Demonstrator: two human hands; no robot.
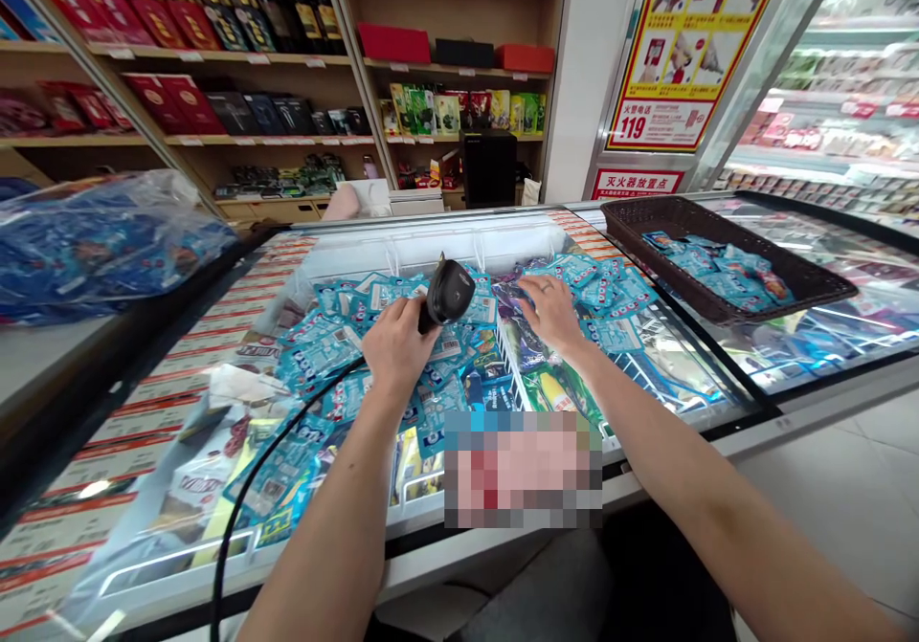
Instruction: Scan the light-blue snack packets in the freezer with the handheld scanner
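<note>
My left hand (397,341) is wrapped round the handle of a black barcode scanner (452,293), whose cable (248,489) runs down to the lower left. Around it, many small blue packets (323,341) lie spread over the glass top of a chest freezer. My right hand (552,312), with a ring on one finger, hovers with its fingers apart over the glass, close to a second group of blue packets (614,288). I see nothing held in it. Through the glass show bagged goods and white wire dividers (506,355).
A brown woven basket (718,312) holding more blue packets stands on the right. At the left lies a clear plastic bag (100,245) of blue packages. Shelves (265,54) of boxes and bottles rise behind the freezer. Its dark front edge (423,539) runs close to my body.
</note>
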